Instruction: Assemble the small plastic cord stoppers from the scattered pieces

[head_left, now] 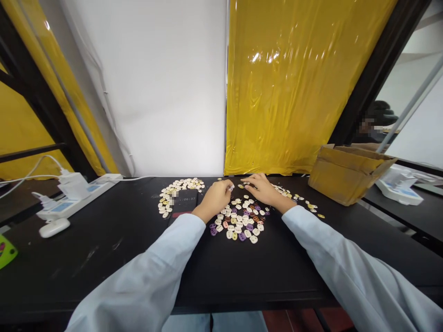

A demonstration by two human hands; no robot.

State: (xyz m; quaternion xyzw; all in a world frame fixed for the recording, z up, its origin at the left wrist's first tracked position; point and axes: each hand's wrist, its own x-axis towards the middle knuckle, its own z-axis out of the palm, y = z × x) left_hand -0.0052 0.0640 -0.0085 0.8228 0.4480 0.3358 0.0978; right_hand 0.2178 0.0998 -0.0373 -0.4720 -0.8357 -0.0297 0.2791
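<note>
My left hand [215, 198] is closed in a pinch at the far side of the black table. A pale speck shows at its fingertips, too small to name. My right hand [263, 190] reaches in from the other side, palm down, its fingers stretched out and apart over a few small pieces. Between my forearms lies a loose pile of small flat button-like pieces [238, 227] with holes, mostly cream, others purple, brown, pink and yellow-green. Left of my left hand, cream and yellow pieces [168, 190] curve around a dark phone [187, 199] displaying digits. More pieces [310, 206] trail beyond my right wrist.
At the left stand a white power strip [74, 203] with plugs, a white rounded case [54, 228] and a bright green object [6, 251]. A cardboard box [341, 177] sits at the back right, near another power strip [398, 186]. Yellow plastic sheeting [294, 87] hangs behind the table.
</note>
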